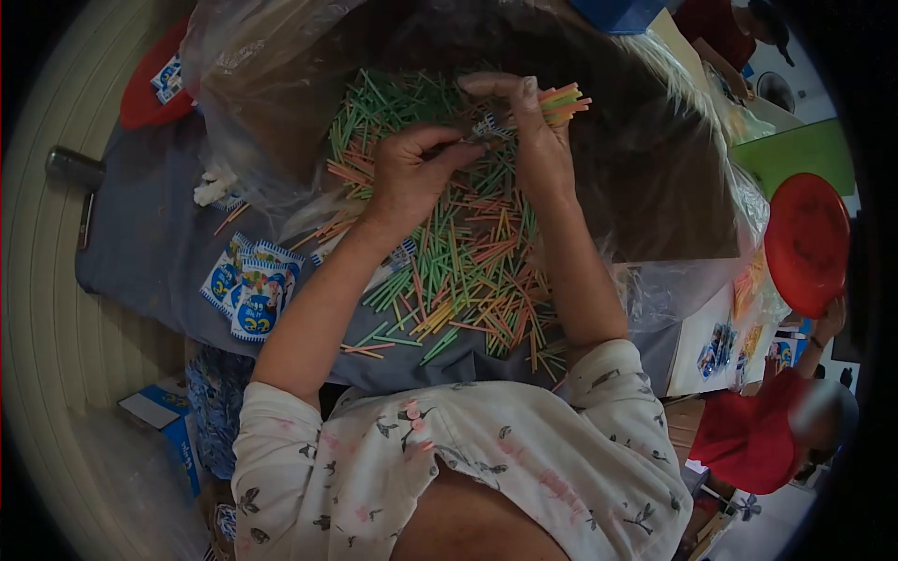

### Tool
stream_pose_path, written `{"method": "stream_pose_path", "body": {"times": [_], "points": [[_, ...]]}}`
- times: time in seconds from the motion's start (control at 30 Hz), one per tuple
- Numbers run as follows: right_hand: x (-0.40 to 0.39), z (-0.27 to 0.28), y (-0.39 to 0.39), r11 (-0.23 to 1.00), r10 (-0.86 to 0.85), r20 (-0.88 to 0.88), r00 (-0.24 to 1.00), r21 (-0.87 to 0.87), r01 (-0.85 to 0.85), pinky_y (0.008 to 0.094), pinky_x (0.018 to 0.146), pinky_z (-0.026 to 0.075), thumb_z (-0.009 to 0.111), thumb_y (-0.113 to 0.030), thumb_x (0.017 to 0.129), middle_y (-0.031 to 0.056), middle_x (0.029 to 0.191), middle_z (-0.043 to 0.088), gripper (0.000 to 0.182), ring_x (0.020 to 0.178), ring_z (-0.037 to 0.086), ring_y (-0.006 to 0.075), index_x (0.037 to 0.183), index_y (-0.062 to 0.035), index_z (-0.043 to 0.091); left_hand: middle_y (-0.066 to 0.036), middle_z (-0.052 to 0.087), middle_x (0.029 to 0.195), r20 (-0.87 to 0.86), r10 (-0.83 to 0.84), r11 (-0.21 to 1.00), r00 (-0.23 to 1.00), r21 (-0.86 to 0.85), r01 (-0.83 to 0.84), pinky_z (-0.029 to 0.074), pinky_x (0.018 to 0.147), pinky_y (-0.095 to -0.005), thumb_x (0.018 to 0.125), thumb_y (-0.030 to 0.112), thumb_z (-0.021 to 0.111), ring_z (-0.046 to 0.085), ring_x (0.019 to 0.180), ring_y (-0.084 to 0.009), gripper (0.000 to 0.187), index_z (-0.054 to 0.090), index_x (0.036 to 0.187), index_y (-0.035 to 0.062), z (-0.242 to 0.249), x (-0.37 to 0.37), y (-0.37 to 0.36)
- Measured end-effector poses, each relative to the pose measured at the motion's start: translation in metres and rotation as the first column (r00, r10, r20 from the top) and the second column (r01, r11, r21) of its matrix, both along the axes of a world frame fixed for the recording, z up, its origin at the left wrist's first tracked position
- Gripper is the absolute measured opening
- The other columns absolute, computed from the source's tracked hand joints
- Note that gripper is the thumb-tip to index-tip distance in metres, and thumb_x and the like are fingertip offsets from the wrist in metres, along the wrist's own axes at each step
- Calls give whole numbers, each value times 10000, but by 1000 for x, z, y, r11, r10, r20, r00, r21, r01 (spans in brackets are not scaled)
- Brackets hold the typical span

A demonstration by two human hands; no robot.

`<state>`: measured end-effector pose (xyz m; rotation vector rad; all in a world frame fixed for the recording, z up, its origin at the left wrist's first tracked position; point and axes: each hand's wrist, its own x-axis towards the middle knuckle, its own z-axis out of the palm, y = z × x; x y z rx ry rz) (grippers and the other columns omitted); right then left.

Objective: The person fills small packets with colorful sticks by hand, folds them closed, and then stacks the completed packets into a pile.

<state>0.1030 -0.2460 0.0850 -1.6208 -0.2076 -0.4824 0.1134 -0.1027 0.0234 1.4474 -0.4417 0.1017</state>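
Observation:
My left hand (412, 178) is closed in a pinch at the lower edge of a small printed packet (488, 127), over a loose heap of sticks. My right hand (541, 140) is wrapped round a bundle of thin coloured sticks (567, 101); pink, yellow and green ends poke out past its thumb side. The packet lies between both hands, and whether the right fingers touch it is hard to see. Beneath them, green, pink and yellow sticks (468, 271) spread from a large clear plastic-lined box (673, 187) toward my body.
Several blue-and-white printed packets (257, 290) lie on the grey cloth (159, 215) at left. A red bowl (150, 89) with packets stands at the far left. At right, a person in red (748, 430) has a hand near a red basin (809, 243). Another person (720, 37) is at the top right.

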Motion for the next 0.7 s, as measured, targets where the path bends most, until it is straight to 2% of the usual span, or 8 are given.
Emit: {"method": "stream_pose_path", "body": {"times": [0.1, 0.2, 0.27, 0.4, 0.47, 0.5, 0.63, 0.7], "points": [[10, -13, -9, 991, 106, 6, 994, -81, -105, 320, 859, 453, 484, -466, 1004, 41, 996, 702, 471, 968, 608, 151, 1048, -62, 722, -41, 707, 829, -21, -51, 997, 999, -53, 49, 491, 631, -228, 792, 65, 786, 618, 723, -73, 190, 731, 955, -15, -1, 3, -9], [15, -10, -18, 984, 167, -156, 974, -39, -175, 368, 974, 442, 395, -457, 1034, 102, 1110, 675, 536, 1110, 587, 206, 1117, -13, 683, -41, 713, 855, -143, -78, 996, 987, -48, 72, 506, 658, -229, 800, 74, 786, 626, 753, -74, 197, 732, 972, -6, -1, 10, -16], [17, -3, -22, 981, 101, 19, 995, 162, -103, 364, 965, 447, 419, -410, 1033, 103, 1110, 678, 487, 1090, 596, 205, 1150, -11, 672, -42, 716, 868, -130, -121, 986, 984, -128, 104, 515, 676, -231, 803, 74, 784, 632, 771, -73, 203, 731, 983, -2, -2, 12, -19], [11, 5, -18, 987, 72, 98, 993, 139, -85, 336, 914, 455, 428, -370, 1034, 96, 1117, 669, 447, 1028, 598, 183, 1159, -16, 671, -41, 717, 875, -153, -163, 974, 975, -181, 135, 521, 698, -227, 824, 68, 762, 640, 788, -78, 188, 725, 993, -4, 4, 10, -16], [6, -9, -16, 927, 263, 8, 965, -278, -250, 310, 844, 456, 416, -339, 1038, 93, 1125, 658, 429, 961, 579, 153, 1184, -18, 661, -29, 707, 842, -53, -151, 983, 987, -116, 144, 510, 676, -232, 849, 54, 730, 632, 756, -81, 172, 719, 1010, -4, 2, 10, -11], [3, -8, -12, 913, 236, 62, 970, -355, -199, 304, 792, 453, 414, -318, 1035, 92, 1129, 649, 419, 916, 554, 139, 1198, -15, 653, -29, 707, 842, -57, -155, 982, 986, -116, 147, 510, 676, -232, 849, 54, 730, 632, 756, -81, 172, 719, 1010, -4, 4, 6, -7], [-15, -10, 1, 907, 219, 35, 975, -376, -190, 311, 824, 465, 432, -308, 1025, 102, 1117, 656, 411, 957, 571, 148, 1220, -9, 636, -59, 679, 839, -77, -130, 990, 989, 40, 133, 488, 644, -283, 870, 21, 671, 615, 741, -108, 143, 687, 1006, -21, 13, -17, 19], [-27, -16, 22, 926, 306, -2, 952, -231, -298, 332, 891, 469, 441, -301, 1020, 120, 1142, 655, 413, 1024, 596, 186, 1250, -4, 613, -80, 669, 860, -20, -119, 988, 993, 98, 120, 481, 639, -302, 877, 10, 649, 614, 745, -126, 148, 668, 1021, -22, 9, -29, 30]]}}
